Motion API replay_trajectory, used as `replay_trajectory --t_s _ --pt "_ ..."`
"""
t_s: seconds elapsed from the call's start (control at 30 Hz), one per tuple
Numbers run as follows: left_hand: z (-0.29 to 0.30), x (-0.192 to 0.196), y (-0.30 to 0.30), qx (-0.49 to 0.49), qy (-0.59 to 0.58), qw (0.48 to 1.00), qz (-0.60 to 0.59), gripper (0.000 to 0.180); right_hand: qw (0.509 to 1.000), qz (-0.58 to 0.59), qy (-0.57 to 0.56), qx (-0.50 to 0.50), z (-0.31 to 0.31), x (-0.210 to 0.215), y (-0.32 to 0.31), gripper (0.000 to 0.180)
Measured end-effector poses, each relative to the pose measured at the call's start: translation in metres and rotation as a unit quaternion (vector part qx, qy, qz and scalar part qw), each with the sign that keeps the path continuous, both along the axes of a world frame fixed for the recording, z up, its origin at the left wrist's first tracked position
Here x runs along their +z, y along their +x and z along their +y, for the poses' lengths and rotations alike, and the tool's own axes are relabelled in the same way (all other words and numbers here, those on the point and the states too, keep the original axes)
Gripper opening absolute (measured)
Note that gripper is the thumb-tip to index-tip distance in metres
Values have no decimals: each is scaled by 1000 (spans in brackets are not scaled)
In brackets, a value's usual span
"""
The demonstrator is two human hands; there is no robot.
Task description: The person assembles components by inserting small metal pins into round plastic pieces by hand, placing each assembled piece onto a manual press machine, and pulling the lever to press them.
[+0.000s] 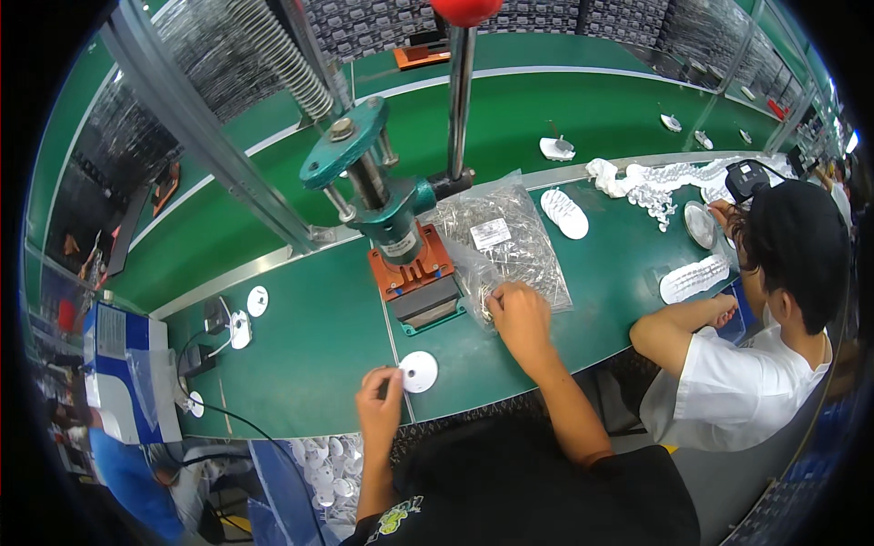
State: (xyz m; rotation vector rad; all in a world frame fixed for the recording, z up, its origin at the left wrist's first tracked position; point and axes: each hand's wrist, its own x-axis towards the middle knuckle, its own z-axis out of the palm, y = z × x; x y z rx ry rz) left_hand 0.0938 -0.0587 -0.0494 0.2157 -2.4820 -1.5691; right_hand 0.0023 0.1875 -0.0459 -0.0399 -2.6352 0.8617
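My left hand [381, 399] pinches the left edge of a white disc [419, 372] with a small dark spot at its centre, over the near edge of the green workbench. My right hand [521, 318] is closed at the near left side of a clear plastic bag [542, 250] full of thin metal pins. What its fingertips hold is too small to tell. Between and beyond my hands stands a hand press [391, 214] with a teal body, an orange-red plate [410, 264] and a dark block beneath.
Fanned white discs [564, 215] lie right of the bag. A co-worker [737, 337] sits at the right near white parts [695, 278]. White parts [240, 329] and a blue-white box [132, 373] are at the left. Many discs [328, 469] fill a blue bin below. A green conveyor [519, 118] runs behind.
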Motion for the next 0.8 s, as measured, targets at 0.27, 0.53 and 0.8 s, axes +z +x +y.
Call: replay_trajectory --t_s 0.27,0.53,0.8 --pt "23 5 -6 -16 -71 996 55 20 997 -62 34 31 -4 16 -1 11" --pt "2 24 -17 -299 -55 952 25 47 981 -23 -163 106 4 9 -4 11" --pt "0 26 -16 -313 -11 950 -10 57 926 -64 -365 74 3 20 35 6"
